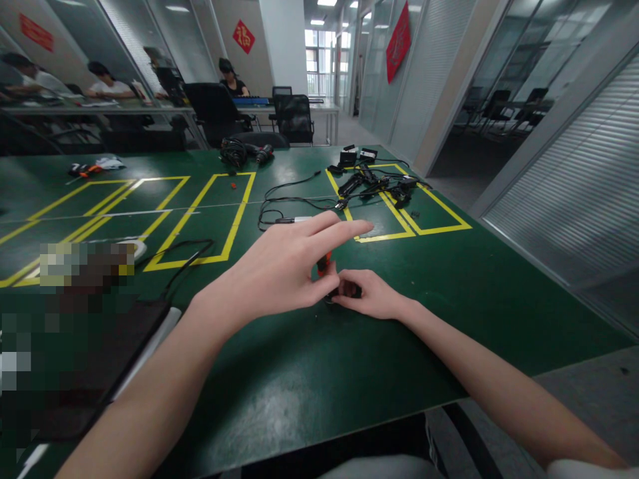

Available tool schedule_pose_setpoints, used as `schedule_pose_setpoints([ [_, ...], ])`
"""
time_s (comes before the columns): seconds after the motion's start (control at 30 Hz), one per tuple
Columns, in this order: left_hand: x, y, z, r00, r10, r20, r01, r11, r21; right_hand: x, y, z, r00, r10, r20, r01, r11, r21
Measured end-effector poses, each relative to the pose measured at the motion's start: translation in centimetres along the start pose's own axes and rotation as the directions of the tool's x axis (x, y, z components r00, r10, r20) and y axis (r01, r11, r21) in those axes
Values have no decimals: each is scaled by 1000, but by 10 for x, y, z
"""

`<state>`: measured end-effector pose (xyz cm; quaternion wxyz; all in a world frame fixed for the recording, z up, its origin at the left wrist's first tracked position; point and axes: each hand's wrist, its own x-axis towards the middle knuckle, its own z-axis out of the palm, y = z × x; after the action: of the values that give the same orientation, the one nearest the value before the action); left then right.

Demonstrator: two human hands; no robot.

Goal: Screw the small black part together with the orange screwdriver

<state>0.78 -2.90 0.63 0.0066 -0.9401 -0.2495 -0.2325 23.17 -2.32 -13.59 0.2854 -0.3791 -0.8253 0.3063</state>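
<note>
My left hand (279, 263) reaches in over the green table, its thumb and a finger closed on the upright orange-and-black handle of a screwdriver (324, 264). The other fingers of that hand stretch out to the right. Just below and to the right, my right hand (374, 294) rests low at the table top, fingers curled round a small black part (353, 289). The lower end of the screwdriver meets this part or lies right beside it; the fingers hide the contact. Most of the black part is covered too.
Black cables and devices (367, 183) lie piled on the green table (279, 399) at the back right. A power drill (262, 154) lies at the far edge, and an orange-and-black tool (90, 169) at the far left. A dark laptop-like object (110, 359) is partly blurred. People sit beyond.
</note>
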Motion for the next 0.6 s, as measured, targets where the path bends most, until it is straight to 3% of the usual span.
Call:
schedule_pose_setpoints([
  [0.6,0,-2,1,1000,17,-10,-17,1000,-3,0,0,0,1000,4,7,-4,999,-40],
])
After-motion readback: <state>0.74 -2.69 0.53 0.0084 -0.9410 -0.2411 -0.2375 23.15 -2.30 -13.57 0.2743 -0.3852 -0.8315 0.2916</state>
